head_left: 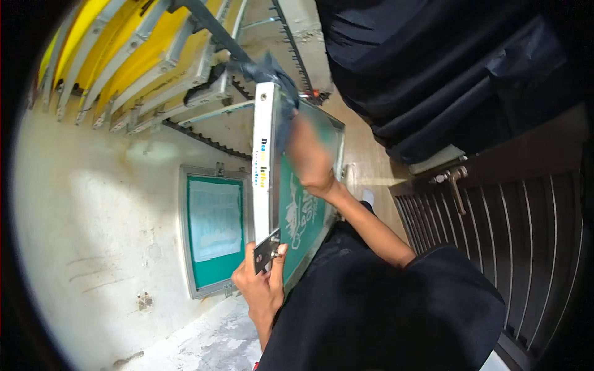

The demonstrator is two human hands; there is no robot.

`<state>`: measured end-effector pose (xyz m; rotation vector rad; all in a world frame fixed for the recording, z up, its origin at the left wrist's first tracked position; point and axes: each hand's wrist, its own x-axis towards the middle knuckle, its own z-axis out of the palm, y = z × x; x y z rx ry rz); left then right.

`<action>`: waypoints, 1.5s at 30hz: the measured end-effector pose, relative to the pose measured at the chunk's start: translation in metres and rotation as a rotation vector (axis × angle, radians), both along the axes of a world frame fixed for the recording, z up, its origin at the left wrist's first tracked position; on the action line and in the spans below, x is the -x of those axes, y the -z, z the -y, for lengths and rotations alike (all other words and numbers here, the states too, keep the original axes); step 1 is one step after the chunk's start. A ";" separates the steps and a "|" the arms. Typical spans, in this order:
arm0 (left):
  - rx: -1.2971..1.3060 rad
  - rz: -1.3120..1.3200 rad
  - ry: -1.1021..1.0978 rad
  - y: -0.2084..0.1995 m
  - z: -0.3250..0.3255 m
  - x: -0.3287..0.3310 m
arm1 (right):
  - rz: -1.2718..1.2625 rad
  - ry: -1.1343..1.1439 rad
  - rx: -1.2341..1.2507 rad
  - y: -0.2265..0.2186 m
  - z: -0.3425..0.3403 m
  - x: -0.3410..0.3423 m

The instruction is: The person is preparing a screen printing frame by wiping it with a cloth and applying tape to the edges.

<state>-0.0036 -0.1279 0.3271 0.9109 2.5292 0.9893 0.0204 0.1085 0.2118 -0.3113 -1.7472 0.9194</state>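
A screen-printing frame (263,167) with a white edge and green mesh stands on its side in front of me. At its near end, my left hand (261,289) pinches a dark metal bracket plate (266,252) with bolts, the thumb beside a bolt. My right hand (311,157) reaches over the mesh side of the frame and is smeared, so its fingers cannot be made out. Next to that hand, a dark crumpled cloth or sheet (272,69) drapes over the frame's far end.
Several yellow-mesh frames (133,46) sit in a rack at the upper left, with toothed rails (207,141) below. Another green-bordered frame (215,216) leans against the stained wall (105,216). At right are a dark slatted door (489,247) with a handle (456,185) and black draped fabric (433,68).
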 end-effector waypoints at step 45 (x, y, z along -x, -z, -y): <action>0.328 -0.296 0.609 -0.020 -0.445 -0.102 | 0.735 -0.015 -0.378 -0.083 -0.425 -0.237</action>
